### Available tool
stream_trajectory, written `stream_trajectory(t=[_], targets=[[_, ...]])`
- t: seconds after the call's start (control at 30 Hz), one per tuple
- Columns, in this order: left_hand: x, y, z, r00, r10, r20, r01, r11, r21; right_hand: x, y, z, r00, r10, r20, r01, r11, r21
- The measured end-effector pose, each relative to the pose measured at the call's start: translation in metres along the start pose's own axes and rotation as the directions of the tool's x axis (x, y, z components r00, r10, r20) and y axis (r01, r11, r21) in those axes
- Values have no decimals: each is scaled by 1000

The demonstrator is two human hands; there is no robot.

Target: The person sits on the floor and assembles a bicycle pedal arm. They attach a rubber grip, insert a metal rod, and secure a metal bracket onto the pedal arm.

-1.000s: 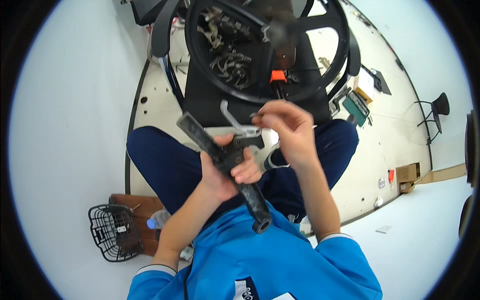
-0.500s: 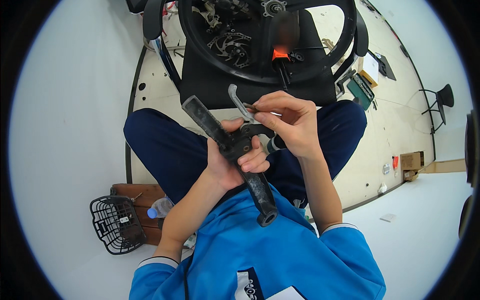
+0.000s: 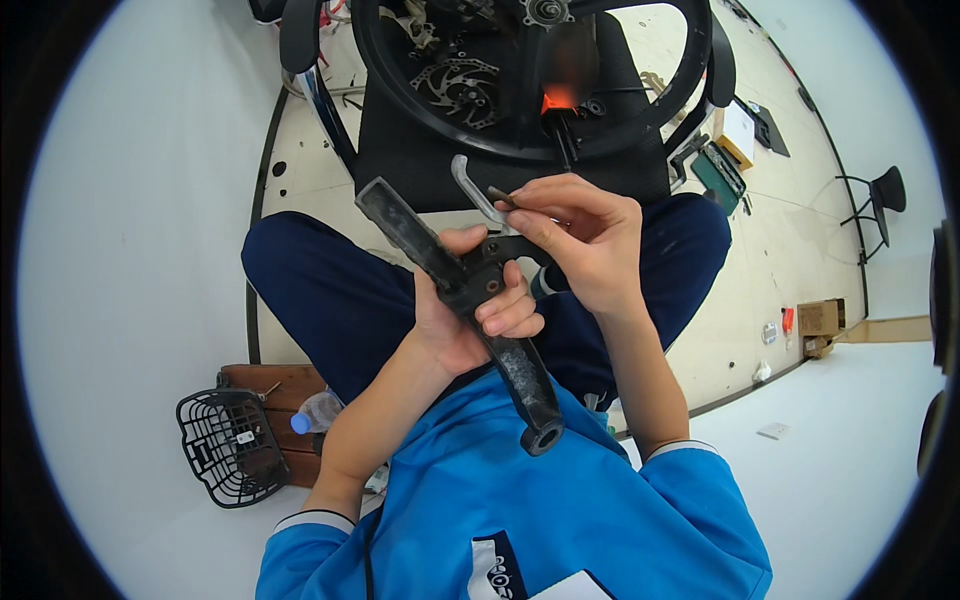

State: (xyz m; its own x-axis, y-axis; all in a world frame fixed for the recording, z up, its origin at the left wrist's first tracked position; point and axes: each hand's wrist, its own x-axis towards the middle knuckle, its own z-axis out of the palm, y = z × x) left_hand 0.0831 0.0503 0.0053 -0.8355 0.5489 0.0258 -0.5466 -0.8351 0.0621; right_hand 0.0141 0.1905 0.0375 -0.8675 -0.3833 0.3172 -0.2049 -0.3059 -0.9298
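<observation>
My left hand (image 3: 440,325) is wrapped round the middle of a long black metal arm (image 3: 518,375), scuffed grey along its length. The arm lies diagonally over my lap, its squared end up and left, and a round eyelet at its lower end near my shirt. In my right hand (image 3: 598,240), thumb and fingertips pinch a small dark pin (image 3: 500,195). A bent silver metal lever (image 3: 467,183) sticks up beside those fingertips; its lower end is partly hidden, so I cannot tell whether it is held or attached to the black arm.
Ahead stands a black chair (image 3: 420,180) bearing a black spoked wheel (image 3: 455,135), a brake disc (image 3: 455,92) and an orange-and-black tool (image 3: 558,100). A green tool case (image 3: 720,180) lies right on the floor. At left are a black wire basket (image 3: 215,450) and a plastic bottle (image 3: 320,412).
The pin in my right fingertips now points further up and left, showing more of its length. The black arm has shifted slightly, its lower end a little to the right.
</observation>
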Motion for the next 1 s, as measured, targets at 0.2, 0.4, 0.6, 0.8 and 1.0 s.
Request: stream_trajectory(t=[0.2,0.4,0.6,0.8,1.0], targets=[[-1,-5,0,1000,8,10,-8,1000,-21,-7,10,6,997,49,-56,-38,982,186],[2,-7,-3,1000,-8,-10,8,1000,-18,-9,13,-3,997,66,-29,-61,989,136],[3,-7,-1,999,-27,30,28,999,-16,-3,-8,-5,997,19,-78,-24,998,-63],[4,-6,4,999,5,34,-6,1000,17,-7,-47,-7,875,-371,310,483,709,-514],[7,-7,8,998,41,-41,-37,994,106,-11,-49,-5,876,-339,343,483,620,-618]])
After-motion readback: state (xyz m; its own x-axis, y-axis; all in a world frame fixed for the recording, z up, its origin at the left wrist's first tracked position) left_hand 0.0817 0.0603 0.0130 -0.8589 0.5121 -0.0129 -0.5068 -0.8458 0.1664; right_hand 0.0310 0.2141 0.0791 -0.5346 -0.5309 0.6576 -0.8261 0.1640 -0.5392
